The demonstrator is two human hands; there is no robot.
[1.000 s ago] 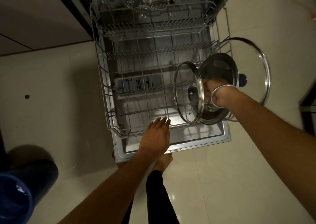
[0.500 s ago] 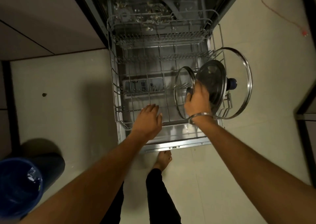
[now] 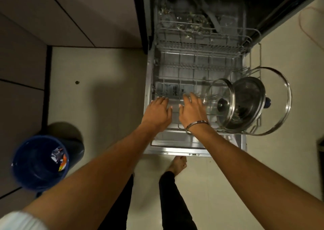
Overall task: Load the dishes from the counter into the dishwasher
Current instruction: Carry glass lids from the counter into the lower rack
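The dishwasher's lower wire rack (image 3: 196, 68) is pulled out over the open door (image 3: 177, 152). Three lids stand on edge at its right side: a small glass lid (image 3: 221, 96), a steel lid (image 3: 249, 96) behind it, and a large glass lid (image 3: 280, 96) at the outer edge. My left hand (image 3: 157, 113) rests on the rack's front left wires, fingers spread, holding nothing. My right hand (image 3: 192, 110), with a bangle on the wrist, hovers beside it, just left of the small glass lid, empty with fingers apart.
A blue bin (image 3: 40, 161) with wrappers stands on the floor at the left. The upper rack (image 3: 201, 28) holds glassware deep inside the machine. My bare foot (image 3: 178, 164) stands just before the door edge. Cabinet fronts (image 3: 52, 15) line the left.
My right hand has let go of the small glass lid and moved left, next to my left hand. My left hand slid further onto the rack. The lids stay propped in place.
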